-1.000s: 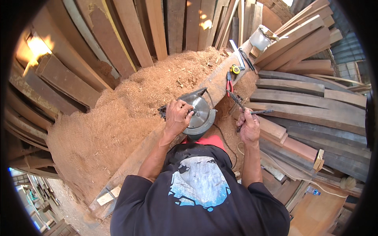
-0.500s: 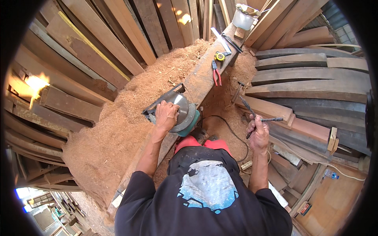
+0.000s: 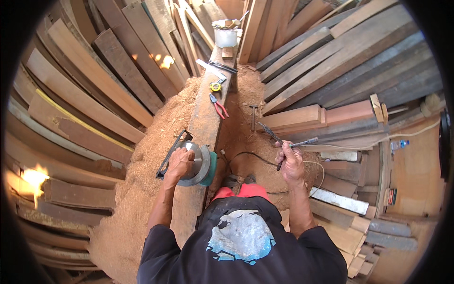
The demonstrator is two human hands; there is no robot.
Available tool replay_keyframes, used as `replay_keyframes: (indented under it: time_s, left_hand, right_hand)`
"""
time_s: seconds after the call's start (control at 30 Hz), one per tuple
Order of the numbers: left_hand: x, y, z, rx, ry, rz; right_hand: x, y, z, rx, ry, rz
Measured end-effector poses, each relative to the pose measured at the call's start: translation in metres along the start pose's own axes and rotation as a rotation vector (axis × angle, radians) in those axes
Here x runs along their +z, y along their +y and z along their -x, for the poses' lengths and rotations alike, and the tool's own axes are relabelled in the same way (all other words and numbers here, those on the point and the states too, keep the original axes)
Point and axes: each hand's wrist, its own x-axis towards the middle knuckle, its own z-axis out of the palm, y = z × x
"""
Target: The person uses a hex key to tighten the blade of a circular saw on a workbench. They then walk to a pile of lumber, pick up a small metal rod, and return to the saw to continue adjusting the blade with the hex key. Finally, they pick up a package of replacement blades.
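The circular saw [image 3: 195,164] rests flat on the long timber beam [image 3: 204,124], its base plate bearing on the wood so the tool stays level. The left hand [image 3: 179,163] is closed over the saw's top housing, directly above it, pinning it down. The right hand [image 3: 291,163] is clenched around a thin dark metal tool [image 3: 294,146], held well apart from the saw, over the sawdust-covered floor [image 3: 241,137]. Red-handled pliers [image 3: 218,107] and a tape measure [image 3: 216,86] lie farther along the beam.

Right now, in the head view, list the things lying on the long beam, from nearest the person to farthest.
Circular saw under the left hand → red-handled pliers → yellow tape measure → white bucket.
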Motion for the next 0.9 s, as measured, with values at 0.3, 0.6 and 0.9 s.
replay_keyframes:
  time_s: [0.3, 0.6, 0.9]
  left_hand:
    - [-0.027, 0.026, 0.016, 0.156, 0.179, 0.664]
    - [-0.028, 0.142, 0.008, 0.446, -0.235, 1.887]
    - [-0.008, 0.193, 0.033, 0.398, -0.56, 2.029]
  right_hand:
    - [0.031, 0.027, 0.098, -0.082, 0.213, -0.085]
    - [0.017, 0.018, 0.199, -0.362, 0.46, -0.112]
    - [-0.038, 0.031, 0.289, -0.407, 0.626, -0.181]
